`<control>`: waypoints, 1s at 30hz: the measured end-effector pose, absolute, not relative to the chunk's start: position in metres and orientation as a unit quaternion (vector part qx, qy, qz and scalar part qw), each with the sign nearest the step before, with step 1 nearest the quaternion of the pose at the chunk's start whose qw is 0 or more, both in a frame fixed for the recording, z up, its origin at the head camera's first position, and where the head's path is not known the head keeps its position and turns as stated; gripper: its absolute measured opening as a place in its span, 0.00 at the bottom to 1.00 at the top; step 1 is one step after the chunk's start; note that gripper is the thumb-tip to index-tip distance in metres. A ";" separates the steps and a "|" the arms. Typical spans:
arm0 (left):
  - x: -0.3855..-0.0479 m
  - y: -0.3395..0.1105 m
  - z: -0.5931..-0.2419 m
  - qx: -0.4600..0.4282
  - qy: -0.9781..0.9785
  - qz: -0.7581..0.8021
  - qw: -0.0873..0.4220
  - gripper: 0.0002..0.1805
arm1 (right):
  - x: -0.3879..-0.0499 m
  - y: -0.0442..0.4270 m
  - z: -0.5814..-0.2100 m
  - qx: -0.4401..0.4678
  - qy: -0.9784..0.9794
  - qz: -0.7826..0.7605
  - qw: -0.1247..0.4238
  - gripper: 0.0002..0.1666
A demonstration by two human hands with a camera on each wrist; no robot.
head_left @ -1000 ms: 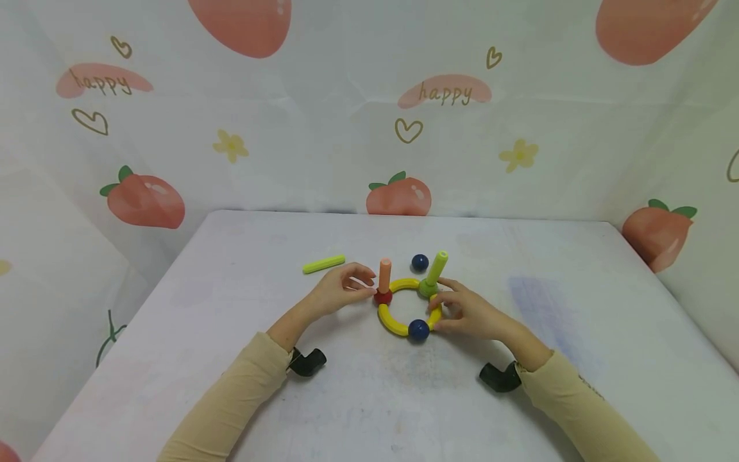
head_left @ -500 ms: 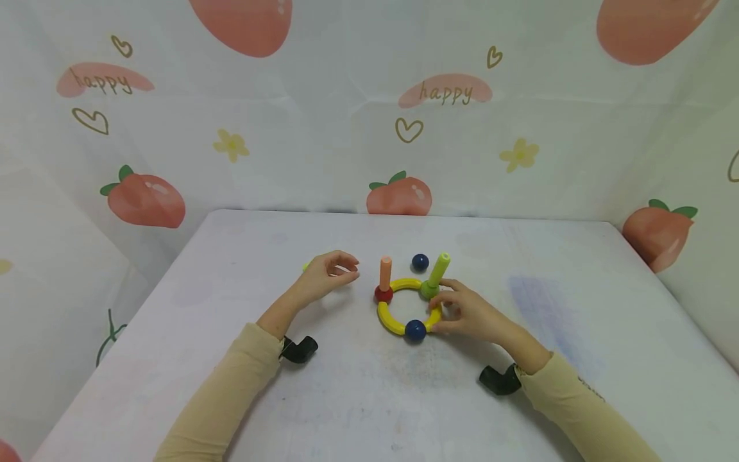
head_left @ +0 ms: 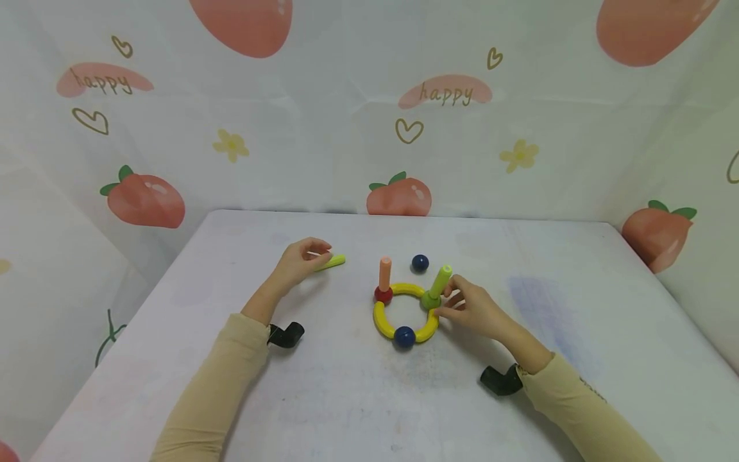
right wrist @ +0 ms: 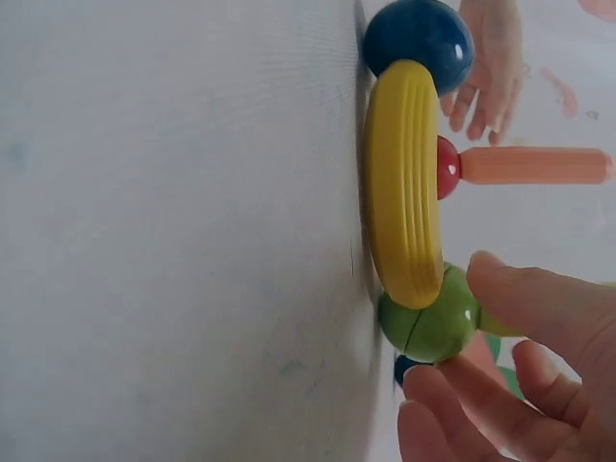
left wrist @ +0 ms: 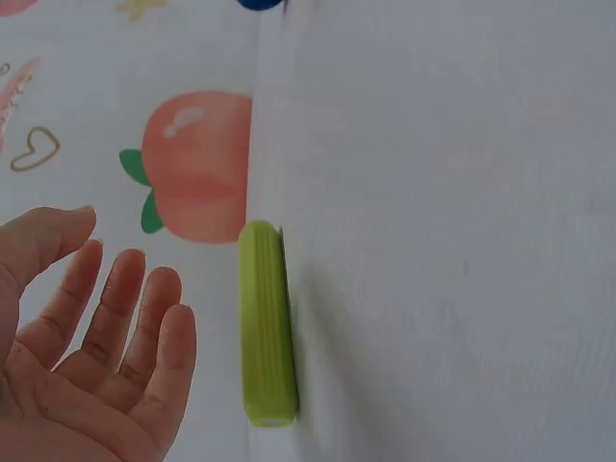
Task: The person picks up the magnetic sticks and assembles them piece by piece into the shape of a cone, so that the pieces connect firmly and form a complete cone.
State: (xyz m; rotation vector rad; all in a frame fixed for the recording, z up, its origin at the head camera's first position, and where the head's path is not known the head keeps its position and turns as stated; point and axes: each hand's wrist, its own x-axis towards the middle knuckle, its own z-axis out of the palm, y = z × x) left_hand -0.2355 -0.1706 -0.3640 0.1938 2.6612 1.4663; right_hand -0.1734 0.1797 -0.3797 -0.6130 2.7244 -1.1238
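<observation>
Head view puts the left grip [head_left: 297, 262], fingers loosely spread and holding nothing, just beside a loose lime stick [left wrist: 268, 327] on the pale surface [head_left: 340, 385]. Over to its right, the right grip [head_left: 473, 309] curls round a green ball [right wrist: 428, 322] bearing a tilted lime peg [head_left: 441, 280]. Left of that grip lie the joined yellow arcs [head_left: 382, 322], a dark blue ball [head_left: 404, 337] and a red ball [head_left: 383, 295] with an upright orange peg [head_left: 385, 274].
</observation>
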 end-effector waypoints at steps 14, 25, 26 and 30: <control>-0.239 -0.183 -0.369 0.013 0.890 0.448 0.082 0.22 | -0.185 0.182 -0.383 -0.188 0.893 -0.393 0.110 0.18; -0.241 -0.185 -0.374 0.035 0.907 0.405 0.110 0.23 | -0.186 0.180 -0.382 -0.186 0.888 -0.406 0.114 0.21; -0.241 -0.185 -0.374 0.039 0.907 0.403 0.112 0.23 | -0.186 0.180 -0.382 -0.186 0.888 -0.406 0.113 0.21; -0.241 -0.183 -0.374 0.050 0.912 0.388 0.122 0.21 | -0.186 0.179 -0.381 -0.184 0.890 -0.403 0.110 0.21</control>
